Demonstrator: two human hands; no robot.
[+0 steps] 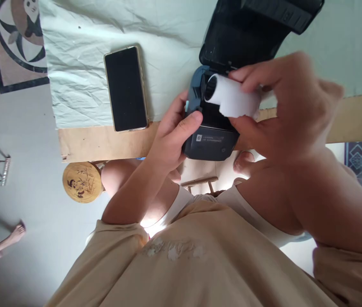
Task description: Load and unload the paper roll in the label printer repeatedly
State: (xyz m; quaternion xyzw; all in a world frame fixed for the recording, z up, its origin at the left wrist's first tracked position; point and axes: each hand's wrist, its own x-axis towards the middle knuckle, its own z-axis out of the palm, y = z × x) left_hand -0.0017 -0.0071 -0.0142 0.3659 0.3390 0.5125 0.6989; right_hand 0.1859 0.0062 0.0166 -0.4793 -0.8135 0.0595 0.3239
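White paper roll (232, 101), right hand (283, 106), matte printer (211, 140)

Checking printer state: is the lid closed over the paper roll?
No. The printer lid stands open, and the right hand holds the white paper roll at the open bay.

You wear a loose beige short-sleeved shirt (181, 273) with a faint, cracked pale print across the chest, and a white hem shows beneath it. Your forearms are bare: no watch, ring or glove on the left hand (171, 140) or right hand (283, 111).
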